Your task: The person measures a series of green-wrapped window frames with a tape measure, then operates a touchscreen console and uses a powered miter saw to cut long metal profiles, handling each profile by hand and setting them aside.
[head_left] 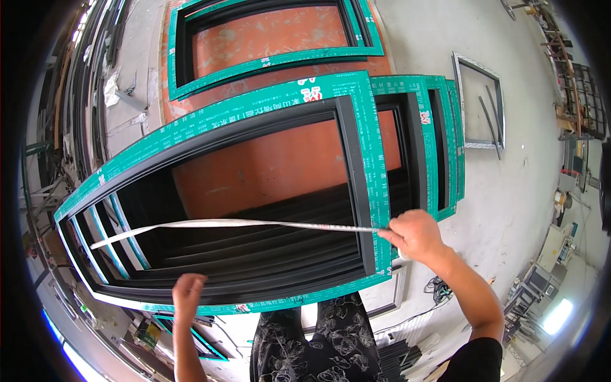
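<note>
In front of me stands a large black window frame (361,191) faced with green protective film. My right hand (417,235) is closed at its right side on a tape measure (273,223); any case is hidden by the fingers. The pale blade stretches leftward across the opening, twisting a little, and its free end lies over the short bars (121,232) at the left. Below the blade, apart from it, my left hand (189,291) is by the frame's lower edge with its fingers curled, and nothing shows in it.
Several similar green-filmed frames (439,146) stand close behind. Another frame (273,60) lies beyond, on an orange-red surface (267,32). Long dark profiles (89,83) line the left wall. A grey frame (499,102) leans at the far right; a coiled cable (439,290) lies on the floor.
</note>
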Demonstrator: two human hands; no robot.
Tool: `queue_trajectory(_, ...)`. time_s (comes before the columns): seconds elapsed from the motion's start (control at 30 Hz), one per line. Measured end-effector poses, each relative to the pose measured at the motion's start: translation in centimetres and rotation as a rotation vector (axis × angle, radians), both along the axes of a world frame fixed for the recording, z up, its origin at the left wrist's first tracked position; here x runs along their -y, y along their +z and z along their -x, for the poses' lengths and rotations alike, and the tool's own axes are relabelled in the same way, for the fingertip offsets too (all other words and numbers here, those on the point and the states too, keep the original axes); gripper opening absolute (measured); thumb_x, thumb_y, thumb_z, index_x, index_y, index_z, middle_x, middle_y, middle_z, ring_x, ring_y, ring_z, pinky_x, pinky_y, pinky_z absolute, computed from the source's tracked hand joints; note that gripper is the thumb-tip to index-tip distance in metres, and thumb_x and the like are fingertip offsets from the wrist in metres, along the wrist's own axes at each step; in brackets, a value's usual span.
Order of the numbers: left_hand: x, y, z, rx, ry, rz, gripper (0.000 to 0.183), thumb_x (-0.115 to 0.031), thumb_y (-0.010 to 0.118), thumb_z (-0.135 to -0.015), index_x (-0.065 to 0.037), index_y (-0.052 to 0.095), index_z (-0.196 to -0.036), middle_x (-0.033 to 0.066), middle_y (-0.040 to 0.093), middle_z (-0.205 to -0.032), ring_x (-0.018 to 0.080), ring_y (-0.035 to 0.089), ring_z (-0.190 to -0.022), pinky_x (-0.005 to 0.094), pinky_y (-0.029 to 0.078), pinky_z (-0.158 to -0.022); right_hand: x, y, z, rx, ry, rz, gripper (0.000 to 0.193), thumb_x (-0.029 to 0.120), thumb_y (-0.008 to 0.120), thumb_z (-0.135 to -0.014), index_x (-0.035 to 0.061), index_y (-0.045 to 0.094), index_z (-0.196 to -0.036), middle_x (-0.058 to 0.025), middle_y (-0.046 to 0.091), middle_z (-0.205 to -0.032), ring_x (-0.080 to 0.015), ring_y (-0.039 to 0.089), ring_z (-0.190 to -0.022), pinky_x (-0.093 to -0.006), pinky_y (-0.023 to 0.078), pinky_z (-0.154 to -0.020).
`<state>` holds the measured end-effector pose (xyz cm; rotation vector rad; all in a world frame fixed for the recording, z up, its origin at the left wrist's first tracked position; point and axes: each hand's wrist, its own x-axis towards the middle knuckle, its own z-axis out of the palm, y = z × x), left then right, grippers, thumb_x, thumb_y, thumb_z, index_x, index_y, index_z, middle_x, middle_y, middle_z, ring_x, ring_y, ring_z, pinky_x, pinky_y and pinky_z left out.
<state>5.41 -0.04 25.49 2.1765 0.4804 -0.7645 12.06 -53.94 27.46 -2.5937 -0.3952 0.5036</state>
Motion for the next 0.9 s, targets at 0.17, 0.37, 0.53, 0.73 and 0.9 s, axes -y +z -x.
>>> queue_trajectory(0.17, 0.2, 0.8, 5.9, 0.187, -0.398, -0.350, 0.013, -0.014, 0.060, -0.086, -0.002, 0.066, -0.086, 0.0125, 0.063, -0.090, 0.0342, 0.058, -0.087, 0.0437, 0.046, -0.079, -0.3, -0.4, 2.0, -0.094, 0.078, 0.001, 0.039, 0.032, 0.071, -0.079, 0.0085, 0.051, -0.056, -0.0099, 0.051, -0.053, -0.0314, 0.054, -0.054, -0.0443, 0.041, -0.051)
queue_trajectory(0.37, -3.7, -1.6, 6.1, 0.156, -0.437, -0.511, 0.023, -0.022, 0.054, -0.089, -0.003, 0.066, -0.083, 0.0130, 0.062, -0.088, 0.0323, 0.057, -0.090, 0.0436, 0.045, -0.079, -2.3, -1.1, 2.5, -0.013, 0.138, 0.017, 0.040, 0.028, 0.075, -0.073, 0.0088, 0.046, -0.054, -0.0102, 0.046, -0.052, -0.0321, 0.050, -0.053, -0.0444, 0.036, -0.050)
queue_trajectory(0.53, -6.2, -1.6, 8.4, 0.337, -0.026, -0.772, 0.021, -0.023, 0.061, -0.088, -0.003, 0.066, -0.090, 0.0131, 0.059, -0.100, 0.0330, 0.053, -0.100, 0.0430, 0.040, -0.091, -3.6, -0.5, 3.4, -0.150, 0.044, -0.046, 0.042, 0.023, 0.074, -0.075, 0.0044, 0.042, -0.056, -0.0136, 0.044, -0.054, -0.0343, 0.044, -0.054, -0.0447, 0.032, -0.052)
queue_trajectory(0.73, -14.0, -4.9, 12.4, 0.044, 0.871, -1.044, 0.082, -0.047, 0.079, -0.074, 0.003, 0.044, -0.129, 0.0239, 0.056, -0.112, 0.0412, 0.055, -0.106, 0.0519, 0.046, -0.090, -3.7, -0.8, 5.2, -0.250, 0.035, 0.037, 0.036, 0.020, 0.072, -0.078, 0.0029, 0.045, -0.062, -0.0142, 0.048, -0.057, -0.0356, 0.048, -0.057, -0.0457, 0.035, -0.052)
queue_trajectory(0.9, -17.5, -4.8, 10.2, 0.113, 1.500, -0.262, 0.050, -0.028, 0.081, -0.076, -0.001, 0.059, -0.112, 0.0096, 0.064, -0.102, 0.0271, 0.063, -0.092, 0.0431, 0.053, -0.067, -7.0, 2.3, 5.3, -0.584, -0.118, -0.127, 0.024, 0.020, 0.068, -0.082, 0.0006, 0.056, -0.075, -0.0171, 0.053, -0.060, -0.0312, 0.051, -0.053, -0.0393, 0.038, -0.051)
